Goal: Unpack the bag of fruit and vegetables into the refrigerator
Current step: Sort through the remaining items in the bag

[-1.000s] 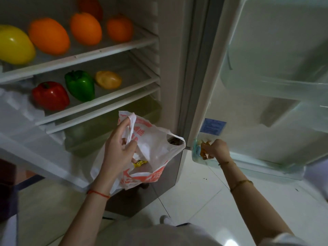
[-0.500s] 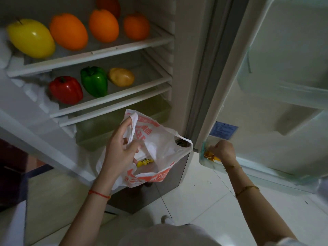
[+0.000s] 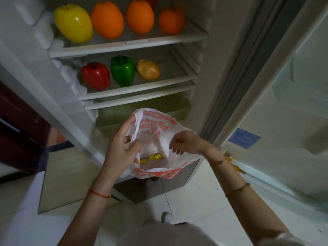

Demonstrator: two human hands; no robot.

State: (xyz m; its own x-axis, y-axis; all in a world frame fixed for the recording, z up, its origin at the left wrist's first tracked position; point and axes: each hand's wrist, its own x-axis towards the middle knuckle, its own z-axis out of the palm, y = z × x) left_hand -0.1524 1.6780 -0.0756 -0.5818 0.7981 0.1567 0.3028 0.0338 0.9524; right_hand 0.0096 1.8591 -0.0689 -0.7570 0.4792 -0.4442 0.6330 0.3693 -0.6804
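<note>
Nearest: plastic bag (image 3: 159, 132), white w/ orange print, held up in front of the fridge's lower drawer (image 3: 142, 112). Left hand (image 3: 122, 148) grips the bag's left handle & rim, fingers (image 3: 132, 118) curled round the plastic. Right hand (image 3: 186, 142) pinches the right rim, fingertips turned down into the fold, so the mouth is pulled open btwn the two hands.

Key relation: small yellow items (image 3: 154, 156) lie at the bag's bottom, below & btwn both hands, slightly closer to the left palm but straight down-left from the right fingertips. Long axis of the wrapped one runs roughly left-right across the bag floor. Probably the right hand goes in, since the left carries the bag's weight; can't tell exactly what the items are.

Farther right, more small orange-yellow pieces (image 3: 230, 159) sit in the door's bottom bin (image 3: 252, 176).

Farther back: middle shelf (image 3: 138, 93) has red pepper (image 3: 95, 75), green pepper (image 3: 122, 70), potato (image 3: 148, 69). Top shelf (image 3: 127, 46) has a yellow fruit (image 3: 73, 23) & three oranges (image 3: 140, 16) along the front edge.

Bag looks nearly empty.
</note>
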